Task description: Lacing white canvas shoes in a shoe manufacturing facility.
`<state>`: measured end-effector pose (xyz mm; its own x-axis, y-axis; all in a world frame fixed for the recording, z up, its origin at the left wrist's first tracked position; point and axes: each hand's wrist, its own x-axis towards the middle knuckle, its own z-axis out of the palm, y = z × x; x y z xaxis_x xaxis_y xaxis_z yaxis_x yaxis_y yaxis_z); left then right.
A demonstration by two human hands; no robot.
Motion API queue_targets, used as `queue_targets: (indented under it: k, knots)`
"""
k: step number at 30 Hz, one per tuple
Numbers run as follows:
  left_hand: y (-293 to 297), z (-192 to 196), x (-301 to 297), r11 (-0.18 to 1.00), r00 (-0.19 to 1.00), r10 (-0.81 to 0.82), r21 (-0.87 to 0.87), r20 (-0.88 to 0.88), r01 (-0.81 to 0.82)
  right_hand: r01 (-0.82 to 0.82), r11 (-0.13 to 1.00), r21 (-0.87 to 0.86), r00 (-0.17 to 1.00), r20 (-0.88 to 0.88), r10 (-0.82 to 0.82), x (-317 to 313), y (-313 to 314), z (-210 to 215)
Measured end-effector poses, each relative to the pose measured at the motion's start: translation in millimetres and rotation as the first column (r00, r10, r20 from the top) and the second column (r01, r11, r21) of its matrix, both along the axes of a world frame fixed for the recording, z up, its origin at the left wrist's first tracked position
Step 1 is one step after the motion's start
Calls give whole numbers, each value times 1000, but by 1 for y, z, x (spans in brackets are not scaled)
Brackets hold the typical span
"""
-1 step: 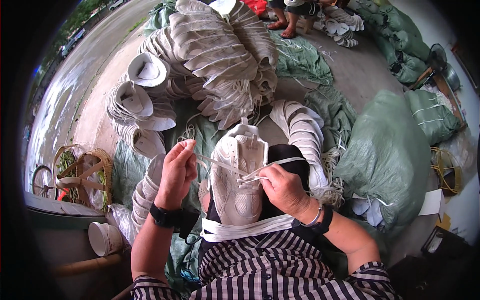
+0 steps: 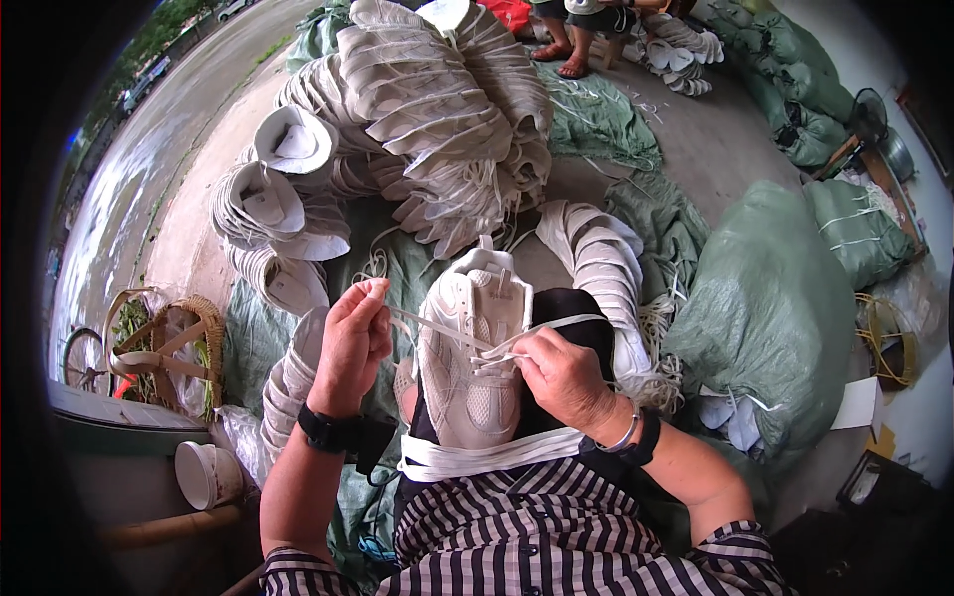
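A white shoe upper (image 2: 452,372) with mesh panels lies over my lap, toe toward me and tongue facing up. My left hand (image 2: 356,338) is closed, pinching a white shoelace (image 2: 433,325) drawn tight from the lower eyelets to the left. To the right of the upper, my right hand (image 2: 566,375) is closed on lace near those eyelets. A loose length of lace runs from there toward the upper right. Across my lap, in front of the toe, lies a bundle of white laces (image 2: 497,456).
A large pile of stacked shoe uppers (image 2: 437,109) rises ahead, with smaller stacks (image 2: 263,204) to its left. Another row of uppers (image 2: 596,253) curves along my right. A green sack (image 2: 780,318) stands farther right. A woven basket (image 2: 179,348) and white bucket (image 2: 209,475) are at left.
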<state>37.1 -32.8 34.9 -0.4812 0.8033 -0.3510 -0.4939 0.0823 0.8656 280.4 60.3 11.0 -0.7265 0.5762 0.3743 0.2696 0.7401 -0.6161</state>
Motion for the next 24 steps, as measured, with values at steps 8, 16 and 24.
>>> queue_targets:
  k: [8,16,24]
  knots:
    - [6,20,-18,969,986,165,184,0,-163,-44,439,-897,986,32,166,1,11,18]
    - [-9,-13,-21,998,628,-22,-55,-778,-33,-81,768,-635,996,-20,88,12,4,28]
    - [1,18,48,896,-337,-134,-259,-932,360,86,951,-296,980,196,-28,8,37,12]
